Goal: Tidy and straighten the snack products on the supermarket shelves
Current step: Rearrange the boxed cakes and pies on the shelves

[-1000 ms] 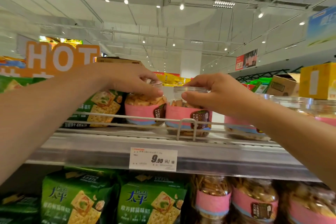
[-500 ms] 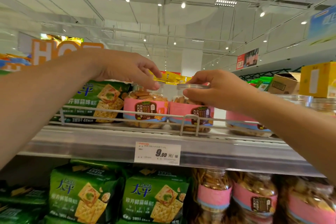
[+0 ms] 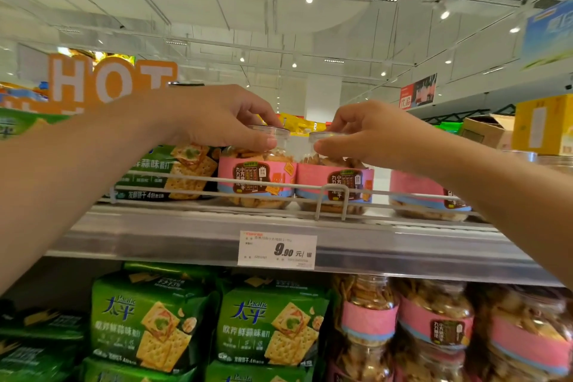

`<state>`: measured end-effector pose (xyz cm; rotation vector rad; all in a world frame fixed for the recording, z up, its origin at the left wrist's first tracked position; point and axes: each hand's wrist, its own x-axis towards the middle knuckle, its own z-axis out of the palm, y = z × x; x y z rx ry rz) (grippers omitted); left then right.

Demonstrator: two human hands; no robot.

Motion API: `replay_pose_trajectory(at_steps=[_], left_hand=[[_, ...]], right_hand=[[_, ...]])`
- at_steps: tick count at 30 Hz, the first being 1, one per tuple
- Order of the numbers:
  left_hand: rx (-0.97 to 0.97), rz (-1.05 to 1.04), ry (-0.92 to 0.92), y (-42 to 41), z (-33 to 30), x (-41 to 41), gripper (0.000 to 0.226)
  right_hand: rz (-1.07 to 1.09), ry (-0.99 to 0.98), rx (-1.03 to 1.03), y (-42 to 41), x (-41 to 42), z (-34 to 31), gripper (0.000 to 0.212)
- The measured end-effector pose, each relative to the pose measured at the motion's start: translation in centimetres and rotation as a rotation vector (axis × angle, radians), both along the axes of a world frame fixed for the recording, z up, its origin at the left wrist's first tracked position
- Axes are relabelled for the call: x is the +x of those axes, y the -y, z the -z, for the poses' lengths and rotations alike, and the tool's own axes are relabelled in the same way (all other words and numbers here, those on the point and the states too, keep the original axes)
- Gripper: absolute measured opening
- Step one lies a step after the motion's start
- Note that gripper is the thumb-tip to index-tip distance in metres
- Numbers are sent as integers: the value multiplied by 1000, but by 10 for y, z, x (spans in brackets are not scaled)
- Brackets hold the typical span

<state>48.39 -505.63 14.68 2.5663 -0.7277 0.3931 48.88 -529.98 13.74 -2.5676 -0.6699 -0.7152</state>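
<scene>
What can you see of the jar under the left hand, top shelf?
The jar is a squat, clear plastic tub with a clear lid, filled with brownish biscuits. A pink label with a blue lower edge and a dark printed panel wraps its middle, facing forward. It stands upright on the top shelf behind the white wire rail, next to a like jar on its right and green cracker packs on its left. The left hand grips its lid from above, thumb at the front.
</scene>
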Motion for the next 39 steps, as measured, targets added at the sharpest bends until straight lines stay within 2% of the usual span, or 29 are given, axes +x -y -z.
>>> replay_pose_trajectory(at_steps=[6,9,12,14,17,21,27,32,35,39], left_hand=[[-59,64,59,-3,9,3,51],[-52,89,135,1,1,0,45],[-233,167,249,11,-10,-9,33],[-398,236,293,21,-16,-17,35],[-516,321,370,48,-19,-30,37],[-498,385,439,100,-23,-46,29],[-510,421,395,175,-32,-43,32],[-505,327,378,220,-45,-34,29],[-499,247,380,235,-51,-23,20],[-524,183,342,242,-56,-9,20]], right_hand=[[-18,27,54,0,-2,5,29],[-26,123,138,1,-7,0,26],[-32,223,240,13,-20,-20,21],[-54,266,307,27,-33,-34,23],[-61,364,379,58,-54,-48,25],[-77,350,379,108,-77,-53,30],[-96,260,341,186,-83,-51,31],[-82,232,266,236,-72,-61,41],[-69,229,240,251,-56,-73,37],[-45,231,225,249,-28,-84,29]])
